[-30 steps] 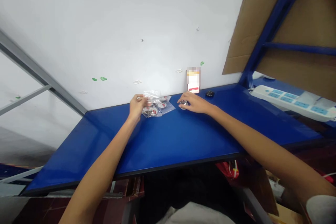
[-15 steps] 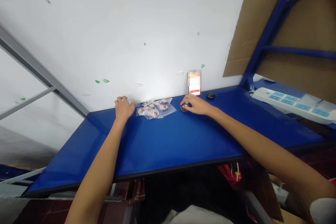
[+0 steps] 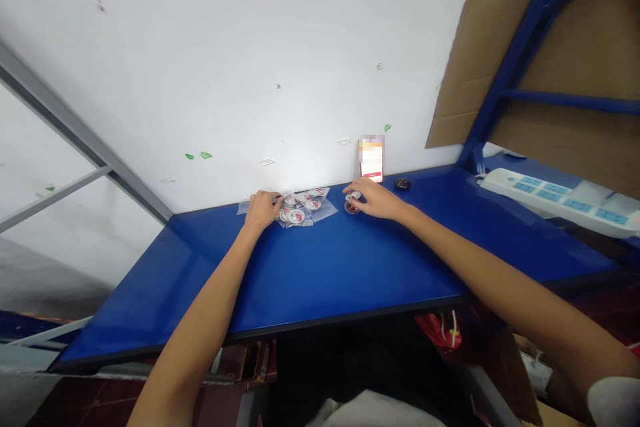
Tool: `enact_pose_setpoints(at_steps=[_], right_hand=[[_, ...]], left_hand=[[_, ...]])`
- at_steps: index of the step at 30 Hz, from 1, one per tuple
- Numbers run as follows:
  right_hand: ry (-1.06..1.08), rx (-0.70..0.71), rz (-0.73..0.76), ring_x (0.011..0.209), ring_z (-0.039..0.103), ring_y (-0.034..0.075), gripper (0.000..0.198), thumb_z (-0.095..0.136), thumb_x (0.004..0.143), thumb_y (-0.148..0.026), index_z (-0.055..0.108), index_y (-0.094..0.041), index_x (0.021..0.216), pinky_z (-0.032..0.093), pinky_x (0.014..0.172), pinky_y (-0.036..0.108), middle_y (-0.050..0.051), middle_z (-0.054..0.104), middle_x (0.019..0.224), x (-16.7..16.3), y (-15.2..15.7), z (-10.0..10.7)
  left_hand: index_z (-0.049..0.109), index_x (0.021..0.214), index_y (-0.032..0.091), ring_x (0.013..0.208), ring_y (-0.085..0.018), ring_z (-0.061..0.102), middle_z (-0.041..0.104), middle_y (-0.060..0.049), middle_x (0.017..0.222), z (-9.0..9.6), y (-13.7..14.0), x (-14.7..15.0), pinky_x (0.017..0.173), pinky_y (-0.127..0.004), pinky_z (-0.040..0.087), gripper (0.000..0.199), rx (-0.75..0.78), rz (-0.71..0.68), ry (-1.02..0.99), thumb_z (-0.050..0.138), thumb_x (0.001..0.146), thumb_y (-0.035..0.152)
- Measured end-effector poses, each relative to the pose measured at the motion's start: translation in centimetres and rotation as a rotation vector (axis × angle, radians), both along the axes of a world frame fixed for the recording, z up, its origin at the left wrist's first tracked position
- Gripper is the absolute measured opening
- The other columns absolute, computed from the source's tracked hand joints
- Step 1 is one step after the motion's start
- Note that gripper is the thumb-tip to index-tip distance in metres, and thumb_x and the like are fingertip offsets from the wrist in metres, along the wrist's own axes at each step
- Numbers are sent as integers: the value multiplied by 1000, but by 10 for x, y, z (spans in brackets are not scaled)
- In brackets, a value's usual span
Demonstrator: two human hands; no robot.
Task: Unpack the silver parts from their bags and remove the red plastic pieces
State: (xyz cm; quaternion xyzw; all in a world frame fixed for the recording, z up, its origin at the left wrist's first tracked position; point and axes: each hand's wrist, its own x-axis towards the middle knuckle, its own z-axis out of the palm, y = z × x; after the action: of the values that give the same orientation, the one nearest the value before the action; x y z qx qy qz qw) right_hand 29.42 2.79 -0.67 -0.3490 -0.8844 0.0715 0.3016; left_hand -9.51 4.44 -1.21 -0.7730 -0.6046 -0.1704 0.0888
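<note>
On the blue table lies a pile of round white badges (image 3: 296, 216) with red prints, in clear plastic bags. My left hand (image 3: 261, 210) reaches over the pile's left end, fingers curled and touching it; what they grip is hidden. A clear bag edge (image 3: 243, 205) sticks out left of that hand. My right hand (image 3: 376, 200) is pinched on a small round white piece (image 3: 353, 195). Just below it, a round dark-rimmed disc (image 3: 351, 208) with some red on it rests on the table; its exact kind is too small to tell.
A phone (image 3: 371, 163) with a lit screen leans against the white wall behind my right hand. To its right sits a small black object (image 3: 403, 183). A white power strip (image 3: 555, 193) with blue sockets lies farther right, by a blue metal frame (image 3: 500, 87).
My left hand has moved right, from beside the pile onto its left end. Between my right fingers a white piece now shows, with the dark-rimmed disc more visible below.
</note>
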Motion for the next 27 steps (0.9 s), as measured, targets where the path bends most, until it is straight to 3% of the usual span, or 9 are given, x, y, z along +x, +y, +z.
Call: enact_pose_setpoints(at_steps=[4,7,10,13,16,20,23,27], right_hand=[[6,30,-11,117,66,34,29,60,99,-26,74,-21,124,55,101,50,14,73,118,0,-2,4],[81,35,2,115,68,33,27,62,98,-26,75,-22,121,55,102,50,13,75,117,-6,-8,9],[280,-88,45,109,72,28,25,64,99,-30,75,-23,121,57,99,46,11,77,116,-23,-17,10],[528,-408,121,99,76,24,36,69,99,-45,72,-23,127,62,88,40,9,80,113,-45,-26,5],[663,-577,194,87,77,23,44,75,92,-59,76,-21,113,62,77,35,7,81,101,-60,-30,0],[724,-597,105,67,71,20,48,86,79,-65,78,-19,92,58,66,31,3,76,74,-55,-28,2],[679,-594,51,61,66,18,49,86,79,-65,82,-18,91,53,60,29,2,73,67,-43,-24,8],[548,-456,26,68,65,18,48,76,90,-65,88,-20,100,50,63,29,4,74,78,-37,-27,17]], left_hand=[[82,118,21,116,-36,71,81,-16,118,11,-5,3,106,-49,50,42,96,24,-184,45,107,38],[80,117,20,103,-32,76,81,-12,110,21,-15,17,92,-42,59,42,134,-12,-612,50,106,48],[76,106,15,87,-25,75,78,-8,99,27,-32,47,79,-39,65,45,-2,-140,-1157,63,99,58],[73,93,14,80,-20,75,75,-6,89,23,-51,84,88,-40,67,34,-319,-209,-1474,80,90,48],[72,100,15,90,-21,79,78,-10,104,18,-67,109,97,-43,66,23,-546,-268,-1632,80,92,34],[72,117,13,107,-32,79,79,-18,116,18,-76,116,103,-51,62,35,-761,-356,-1688,67,100,43],[72,123,14,111,-35,78,78,-18,122,19,-78,117,105,-54,60,43,-796,-402,-1689,65,101,50],[72,121,16,120,-32,75,76,-15,130,16,-82,124,111,-55,58,33,-817,-448,-1753,71,98,40]])
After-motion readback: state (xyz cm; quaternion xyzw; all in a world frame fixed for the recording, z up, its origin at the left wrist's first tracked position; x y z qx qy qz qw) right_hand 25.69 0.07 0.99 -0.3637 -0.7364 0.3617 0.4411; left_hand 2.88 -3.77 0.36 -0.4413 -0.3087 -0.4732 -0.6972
